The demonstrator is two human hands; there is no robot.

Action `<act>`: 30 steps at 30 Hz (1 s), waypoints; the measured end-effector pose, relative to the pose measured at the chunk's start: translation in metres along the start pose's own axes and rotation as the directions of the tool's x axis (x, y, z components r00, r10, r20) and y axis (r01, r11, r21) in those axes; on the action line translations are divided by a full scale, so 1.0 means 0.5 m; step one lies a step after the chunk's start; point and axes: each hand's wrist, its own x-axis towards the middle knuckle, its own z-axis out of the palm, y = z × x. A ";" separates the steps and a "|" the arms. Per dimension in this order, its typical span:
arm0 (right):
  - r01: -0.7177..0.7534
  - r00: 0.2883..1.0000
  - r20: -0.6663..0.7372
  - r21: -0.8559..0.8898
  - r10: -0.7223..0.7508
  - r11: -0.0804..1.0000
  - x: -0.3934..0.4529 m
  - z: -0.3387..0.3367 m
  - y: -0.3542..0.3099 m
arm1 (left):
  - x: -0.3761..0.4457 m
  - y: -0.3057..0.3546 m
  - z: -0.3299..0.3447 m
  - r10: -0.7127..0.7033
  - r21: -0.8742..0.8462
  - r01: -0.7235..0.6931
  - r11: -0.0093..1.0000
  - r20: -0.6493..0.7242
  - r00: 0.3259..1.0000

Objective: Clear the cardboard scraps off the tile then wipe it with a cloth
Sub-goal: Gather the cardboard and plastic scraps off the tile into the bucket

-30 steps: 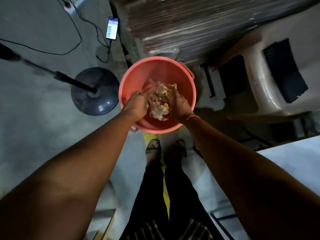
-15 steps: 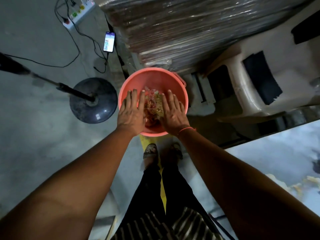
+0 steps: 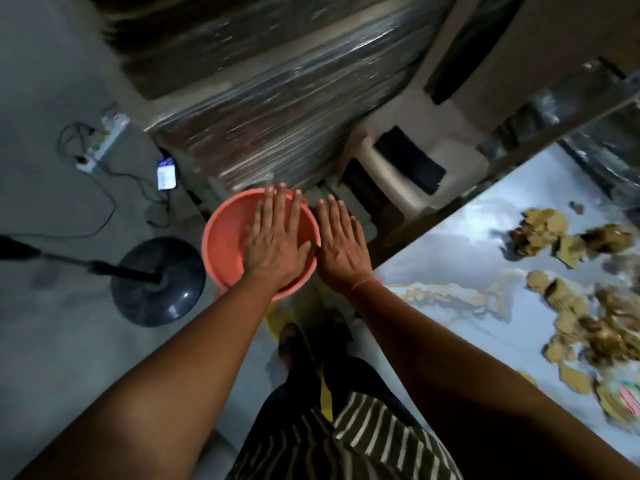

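The shrink-wrapped pallet stack [image 3: 277, 109] fills the top of the view, with a pale plastic chair [image 3: 415, 157] beside it. Lower right, the glossy marbled tile [image 3: 460, 244] lies on what seems to be a bench, and cardboard scraps [image 3: 588, 327] are heaped along its far right part, with a second clump [image 3: 540, 230] nearer the top edge. A pedestal fan base [image 3: 157, 282] stands on the grey floor at left, near the orange bucket [image 3: 225, 237]. A phone [image 3: 166, 174] and a power strip [image 3: 105, 140] lie further back.

The left hand [image 3: 277, 244] is spread flat, fingers straight, over the mouth of the bucket and holds nothing. The right hand [image 3: 341, 251] is equally flat and empty, just to the right of the bucket rim, between bucket and tile.

With both hands empty, the step appears to be going back for another load. It would go best by sweeping the scraps together with the edge of one hand into the cupped other, rather than picking them singly. The pieces look damp and crumbly, so squeeze lightly to keep them from shedding. Carry each load low over the short gap to the bucket, letting nothing drop on the floor. No cloth is in view.
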 end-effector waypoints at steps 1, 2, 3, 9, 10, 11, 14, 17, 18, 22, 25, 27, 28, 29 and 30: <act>-0.030 0.999 -0.026 -0.001 0.030 1.000 -0.019 -0.014 0.016 | 0.002 0.024 -0.009 0.030 -0.013 -0.031 0.999 -0.012 0.999; -0.060 0.997 -0.049 -0.001 0.059 0.998 -0.037 -0.026 0.032 | 0.002 0.050 -0.018 0.060 -0.026 -0.061 0.998 -0.026 0.998; -0.088 0.994 -0.069 0.001 0.088 0.996 -0.054 -0.034 0.049 | 0.002 0.076 -0.026 0.088 -0.040 -0.090 0.995 -0.034 0.996; -0.237 0.956 -0.170 0.031 0.239 0.971 -0.180 -0.069 0.167 | 0.010 0.255 -0.040 0.274 -0.077 -0.273 0.959 0.016 0.961; -0.265 0.946 -0.183 0.037 0.268 0.963 -0.205 -0.073 0.186 | 0.011 0.290 -0.040 0.310 -0.072 -0.307 0.949 0.029 0.950; -0.295 0.934 -0.196 0.049 0.299 0.954 -0.230 -0.076 0.205 | 0.010 0.327 -0.041 0.347 -0.066 -0.344 0.937 0.042 0.937; -0.367 0.903 -0.205 0.092 0.378 0.926 -0.302 -0.083 0.268 | 0.001 0.432 -0.045 0.443 -0.087 -0.437 0.895 0.072 0.894; -0.424 0.875 -0.218 0.087 0.432 0.902 -0.375 -0.085 0.341 | -0.017 0.524 -0.036 0.495 -0.114 -0.487 0.866 0.058 0.867; -0.439 0.867 -0.225 0.079 0.445 0.895 -0.402 -0.087 0.363 | -0.026 0.551 -0.031 0.506 -0.113 -0.499 0.859 0.043 0.861; -0.489 0.845 -0.220 0.051 0.487 0.871 -0.517 -0.085 0.439 | -0.071 0.653 -0.002 0.525 -0.158 -0.514 0.843 0.042 0.850; -0.462 0.861 -0.237 0.005 0.450 0.887 -0.619 -0.068 0.480 | -0.119 0.718 0.027 0.522 -0.197 -0.495 0.847 0.122 0.844; -0.416 0.890 -0.217 -0.031 0.400 0.909 -0.685 -0.047 0.504 | -0.158 0.752 0.045 0.520 -0.220 -0.482 0.848 0.166 0.838; -0.394 0.904 -0.195 -0.044 0.379 0.918 -0.714 -0.035 0.517 | -0.180 0.767 0.054 0.516 -0.228 -0.473 0.851 0.190 0.835; -0.372 0.918 -0.171 -0.054 0.359 0.927 -0.739 -0.022 0.530 | -0.204 0.781 0.065 0.506 -0.239 -0.457 0.857 0.220 0.834; -0.352 0.929 -0.146 -0.061 0.340 0.934 -0.762 -0.011 0.542 | -0.230 0.794 0.075 0.489 -0.252 -0.431 0.866 0.251 0.835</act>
